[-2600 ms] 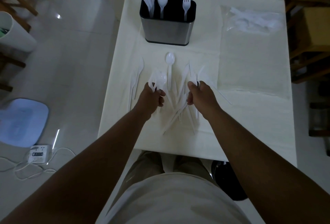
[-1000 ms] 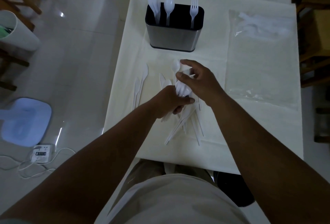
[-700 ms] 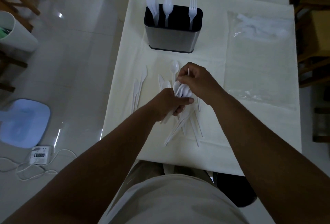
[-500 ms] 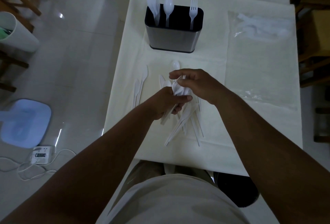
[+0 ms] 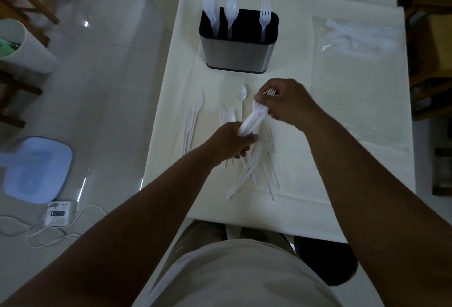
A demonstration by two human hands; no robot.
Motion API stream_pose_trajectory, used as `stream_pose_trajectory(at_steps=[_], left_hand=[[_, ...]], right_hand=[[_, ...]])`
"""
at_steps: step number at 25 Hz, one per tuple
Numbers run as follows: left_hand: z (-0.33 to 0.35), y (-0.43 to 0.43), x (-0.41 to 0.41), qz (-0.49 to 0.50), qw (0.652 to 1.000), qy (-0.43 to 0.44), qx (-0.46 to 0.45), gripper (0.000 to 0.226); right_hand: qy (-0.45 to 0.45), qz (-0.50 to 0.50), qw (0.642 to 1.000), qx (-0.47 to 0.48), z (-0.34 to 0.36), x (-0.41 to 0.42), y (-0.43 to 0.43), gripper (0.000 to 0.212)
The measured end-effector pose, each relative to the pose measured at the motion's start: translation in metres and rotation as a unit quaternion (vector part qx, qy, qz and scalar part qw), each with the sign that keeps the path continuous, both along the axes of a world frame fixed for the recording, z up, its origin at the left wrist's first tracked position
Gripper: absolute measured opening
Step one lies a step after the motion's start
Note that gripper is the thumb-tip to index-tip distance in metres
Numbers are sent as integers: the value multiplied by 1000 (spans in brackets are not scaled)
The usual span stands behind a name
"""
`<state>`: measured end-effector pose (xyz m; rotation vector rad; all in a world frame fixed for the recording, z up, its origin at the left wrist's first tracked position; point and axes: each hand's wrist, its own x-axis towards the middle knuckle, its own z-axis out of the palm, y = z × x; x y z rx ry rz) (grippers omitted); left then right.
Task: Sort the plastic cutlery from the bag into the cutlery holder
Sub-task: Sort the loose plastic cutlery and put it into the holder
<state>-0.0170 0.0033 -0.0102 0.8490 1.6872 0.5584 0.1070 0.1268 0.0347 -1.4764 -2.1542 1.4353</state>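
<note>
My left hand (image 5: pixel 230 141) grips the lower end of a bundle of white plastic cutlery (image 5: pixel 253 119) above the table. My right hand (image 5: pixel 286 103) holds the bundle's upper end, and fork tines (image 5: pixel 271 91) stick out between its fingers. Loose white cutlery (image 5: pixel 254 169) lies on the table under both hands. A lone spoon (image 5: pixel 241 97) and two knives (image 5: pixel 194 121) lie to the left. The steel cutlery holder (image 5: pixel 238 50) stands further back, with knives, a spoon and a fork upright in it. The clear plastic bag (image 5: pixel 354 40) lies flat at the right.
The white table (image 5: pixel 342 184) ends at its near edge just in front of my body. On the floor to the left are a white bin (image 5: pixel 22 47), a blue scale (image 5: pixel 31 169) and a small device with a cord. Wooden chairs stand at both sides.
My right hand came over to the left hand's bundle and took hold of its top. Both hands now hold the bundle together, slightly further right and higher than half a second ago.
</note>
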Motion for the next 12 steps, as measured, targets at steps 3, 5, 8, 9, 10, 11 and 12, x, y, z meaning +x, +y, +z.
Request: stream_pose_trajectory(at_steps=[3, 5, 8, 9, 10, 11, 12], left_hand=[[-3, -2, 1, 4, 999, 27, -22, 36], [0, 1, 3, 41, 998, -17, -37, 38], [4, 11, 2, 75, 995, -58, -28, 33], [4, 15, 0, 66, 997, -27, -19, 30], [3, 18, -1, 49, 998, 26, -8, 25], [2, 22, -2, 30, 996, 87, 5, 17], [2, 26, -4, 14, 990, 139, 17, 11]], right_hand=[[75, -69, 994, -50, 0, 5, 9, 19], [181, -144, 959, -166, -3, 5, 8, 33], [204, -132, 928, -284, -6, 0, -3, 41], [166, -91, 943, -274, -7, -2, -8, 35], [134, -66, 956, -250, -9, -7, -13, 29], [118, -66, 964, -227, -9, -12, -15, 25], [110, -80, 969, -206, -10, -18, -15, 25]])
